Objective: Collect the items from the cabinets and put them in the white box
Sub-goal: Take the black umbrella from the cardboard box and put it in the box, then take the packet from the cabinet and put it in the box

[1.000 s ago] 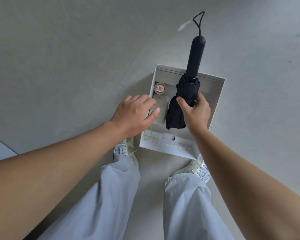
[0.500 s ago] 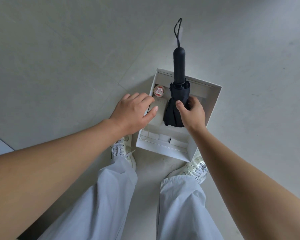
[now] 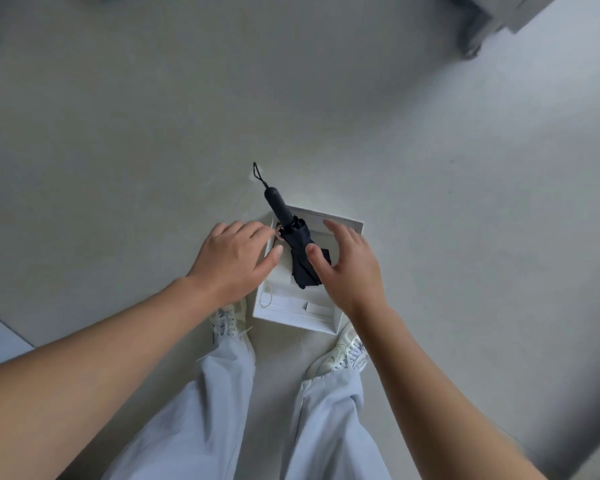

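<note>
L grip [image 3: 234,259]: palm down, fingers loose | R grip [image 3: 347,268]: fingers spread | both arms fwd

Loose pale grey-blue trousers [image 3: 222,410] with gathered cuffs, over white lace-up sneakers [image 3: 230,322]. The left grip [image 3: 236,259], right grip [image 3: 349,271] and forearms [image 3: 118,341] are bare.

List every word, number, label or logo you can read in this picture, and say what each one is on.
No text can be read anywhere.
Round item beside the umbrella in the white box: only a sliver shows, and any print is hidden.
Right shoe: any marking is too blurred to read.
Umbrella and box walls: no print visible.
</note>
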### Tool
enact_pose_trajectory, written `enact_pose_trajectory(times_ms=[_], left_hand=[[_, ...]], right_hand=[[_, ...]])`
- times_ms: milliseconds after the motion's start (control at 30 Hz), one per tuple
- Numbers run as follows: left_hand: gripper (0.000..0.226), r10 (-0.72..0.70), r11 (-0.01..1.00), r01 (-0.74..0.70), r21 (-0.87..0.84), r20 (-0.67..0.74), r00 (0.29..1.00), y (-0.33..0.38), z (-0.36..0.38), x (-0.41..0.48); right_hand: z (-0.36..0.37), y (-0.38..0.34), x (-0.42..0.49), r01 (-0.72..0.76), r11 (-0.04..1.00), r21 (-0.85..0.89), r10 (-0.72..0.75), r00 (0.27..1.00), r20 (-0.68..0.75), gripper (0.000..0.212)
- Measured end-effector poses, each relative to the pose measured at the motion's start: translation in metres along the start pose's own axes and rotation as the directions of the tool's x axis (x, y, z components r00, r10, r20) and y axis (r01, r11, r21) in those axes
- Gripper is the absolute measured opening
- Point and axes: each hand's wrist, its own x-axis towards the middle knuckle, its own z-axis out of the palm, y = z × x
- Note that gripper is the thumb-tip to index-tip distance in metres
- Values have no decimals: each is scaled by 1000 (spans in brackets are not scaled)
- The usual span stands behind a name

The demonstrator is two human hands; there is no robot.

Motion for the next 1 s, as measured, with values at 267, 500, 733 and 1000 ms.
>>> enact_pose_trajectory(times_ms=[267,500,733,1000], left_hand=[[46,40,994,-16,104,-238,970,82,-227,-51],[49,189,979,-129,156,-482,855,186,-411,-158],[49,183,982,-164,89,-634,751,238,-478,-256],[48,361,921,-356,155,-680,638,255,-525,-277]], right_hand=[[-195,-145,-66,116,989,-87,-133,969,-210,45],[-345,-254,-197,223,970,-100,-244,892,-381,45],[-394,-291,-299,262,959,-105,-279,820,-500,42],[-419,-328,-347,208,971,-117,-232,710,-664,42]])
